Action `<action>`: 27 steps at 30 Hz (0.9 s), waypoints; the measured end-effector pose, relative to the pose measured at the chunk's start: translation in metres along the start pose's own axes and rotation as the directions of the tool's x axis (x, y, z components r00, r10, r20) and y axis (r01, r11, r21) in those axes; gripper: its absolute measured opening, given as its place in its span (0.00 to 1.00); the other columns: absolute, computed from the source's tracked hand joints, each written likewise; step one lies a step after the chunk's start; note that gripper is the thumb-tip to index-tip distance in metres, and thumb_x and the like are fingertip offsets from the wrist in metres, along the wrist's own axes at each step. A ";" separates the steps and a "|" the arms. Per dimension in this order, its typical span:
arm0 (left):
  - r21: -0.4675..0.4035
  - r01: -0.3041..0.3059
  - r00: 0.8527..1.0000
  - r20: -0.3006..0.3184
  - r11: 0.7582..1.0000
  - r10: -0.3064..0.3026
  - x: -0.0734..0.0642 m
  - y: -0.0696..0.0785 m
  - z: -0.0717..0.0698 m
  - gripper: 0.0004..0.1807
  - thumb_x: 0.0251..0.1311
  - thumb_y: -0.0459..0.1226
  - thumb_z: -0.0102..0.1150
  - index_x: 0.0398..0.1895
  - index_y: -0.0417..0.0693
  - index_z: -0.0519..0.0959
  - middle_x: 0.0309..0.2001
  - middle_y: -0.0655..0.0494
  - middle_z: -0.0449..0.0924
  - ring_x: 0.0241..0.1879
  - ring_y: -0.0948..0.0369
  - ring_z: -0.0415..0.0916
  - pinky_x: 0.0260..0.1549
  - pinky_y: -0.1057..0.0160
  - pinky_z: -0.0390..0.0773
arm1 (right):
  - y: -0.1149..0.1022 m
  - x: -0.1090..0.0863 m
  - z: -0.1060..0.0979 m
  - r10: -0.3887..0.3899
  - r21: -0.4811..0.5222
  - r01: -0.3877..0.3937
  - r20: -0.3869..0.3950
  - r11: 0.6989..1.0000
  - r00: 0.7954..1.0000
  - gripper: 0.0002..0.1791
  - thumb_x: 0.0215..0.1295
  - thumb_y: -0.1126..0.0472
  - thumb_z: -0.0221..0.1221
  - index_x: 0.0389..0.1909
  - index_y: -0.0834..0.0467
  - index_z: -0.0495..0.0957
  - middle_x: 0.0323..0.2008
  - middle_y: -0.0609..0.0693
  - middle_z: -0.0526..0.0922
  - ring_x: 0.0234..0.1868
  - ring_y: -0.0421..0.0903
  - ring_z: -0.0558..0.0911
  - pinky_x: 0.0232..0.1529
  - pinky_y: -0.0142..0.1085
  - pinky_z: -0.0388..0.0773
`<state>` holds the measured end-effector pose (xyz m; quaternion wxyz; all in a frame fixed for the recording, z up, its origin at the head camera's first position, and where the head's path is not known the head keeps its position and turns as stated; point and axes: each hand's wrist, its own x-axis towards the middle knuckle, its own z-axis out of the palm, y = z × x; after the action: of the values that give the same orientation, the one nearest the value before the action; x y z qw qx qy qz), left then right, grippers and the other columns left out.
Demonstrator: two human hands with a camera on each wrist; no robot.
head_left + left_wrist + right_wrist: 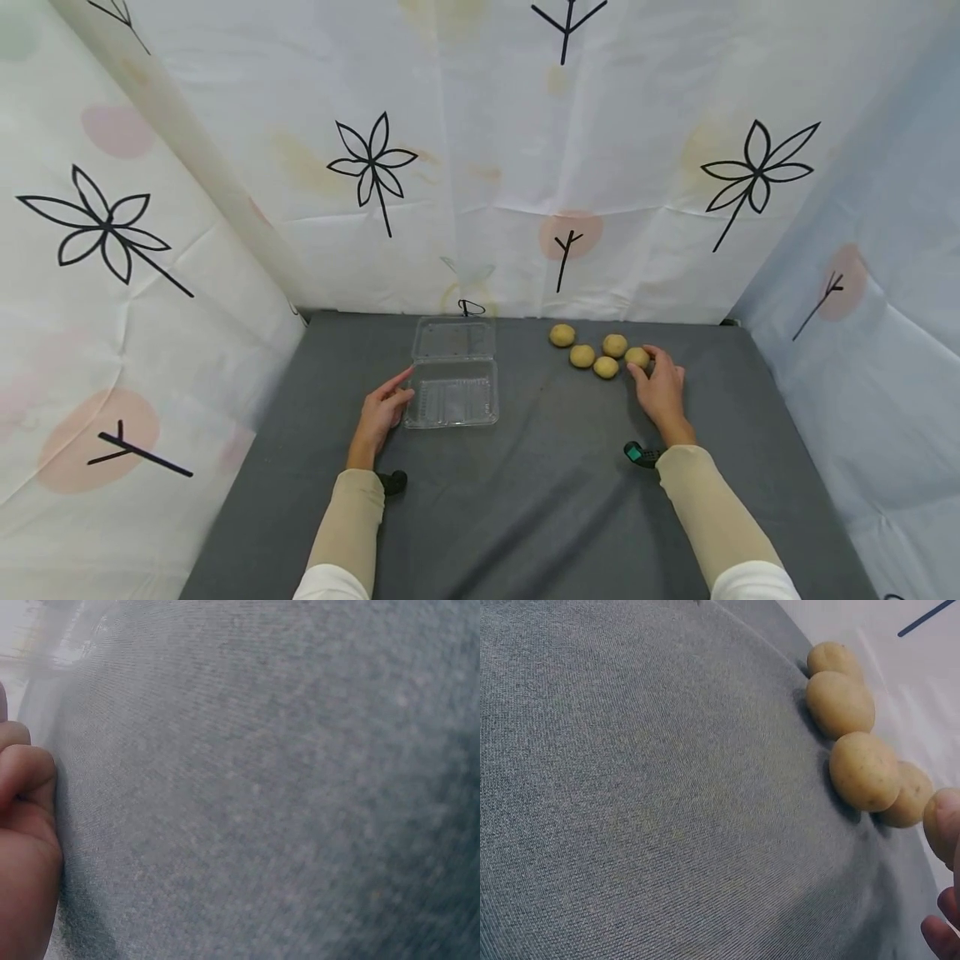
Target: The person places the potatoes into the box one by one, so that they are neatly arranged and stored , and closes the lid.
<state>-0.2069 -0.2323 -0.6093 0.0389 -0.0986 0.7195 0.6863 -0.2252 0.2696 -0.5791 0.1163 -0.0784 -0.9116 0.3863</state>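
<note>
On the grey table lies a clear plastic container point(452, 393), its hinged lid laid back toward the wall. My left hand point(381, 417) holds the container's left edge, with the index finger and thumb at the rim. In the left wrist view, curled fingers point(28, 776) show at the left border. My right hand point(662, 392) pinches a potato point(637, 358) between thumb and fingers, at the right end of a potato group. The right wrist view shows this potato point(939, 825) at its right border, close to the others.
Several more potatoes, such as this potato point(582, 357) and this one point(606, 367), rest on the grey cloth point(525, 483) left of my right hand. A patterned white curtain point(465, 167) stands behind the table and along both sides.
</note>
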 end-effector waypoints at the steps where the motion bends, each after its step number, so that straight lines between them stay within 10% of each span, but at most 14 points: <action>1: 0.001 0.003 1.000 0.003 1.000 -0.003 0.000 0.000 0.000 0.24 0.67 0.37 0.65 0.67 0.57 0.79 0.25 0.64 0.74 0.15 0.68 0.56 0.18 0.69 0.60 | -0.001 0.000 0.000 -0.004 0.008 0.004 -0.006 1.000 1.000 0.29 0.76 0.60 0.58 0.71 0.68 0.64 0.66 0.71 0.70 0.65 0.67 0.70 0.68 0.58 0.56; 16: -0.071 0.095 0.995 0.045 0.993 -0.092 -0.015 0.025 0.002 0.25 0.68 0.32 0.63 0.69 0.53 0.77 0.26 0.59 0.75 0.16 0.65 0.57 0.19 0.66 0.61 | -0.027 -0.006 -0.007 -0.017 0.094 0.014 0.031 0.995 0.999 0.30 0.77 0.62 0.56 0.74 0.67 0.61 0.64 0.70 0.69 0.60 0.67 0.75 0.58 0.57 0.76; 27: -0.059 0.057 0.998 0.009 0.997 -0.057 -0.004 0.003 0.001 0.25 0.69 0.35 0.63 0.68 0.57 0.78 0.25 0.63 0.74 0.15 0.68 0.54 0.16 0.68 0.58 | -0.053 -0.012 -0.009 -0.085 0.136 0.070 0.108 0.988 0.991 0.31 0.77 0.61 0.57 0.75 0.64 0.61 0.68 0.68 0.69 0.62 0.66 0.77 0.57 0.58 0.78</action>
<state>-0.2035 -0.2303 -0.6061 0.0581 -0.1177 0.6957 0.7063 -0.2139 0.2359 -0.5368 0.0842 -0.0132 -0.8917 0.4446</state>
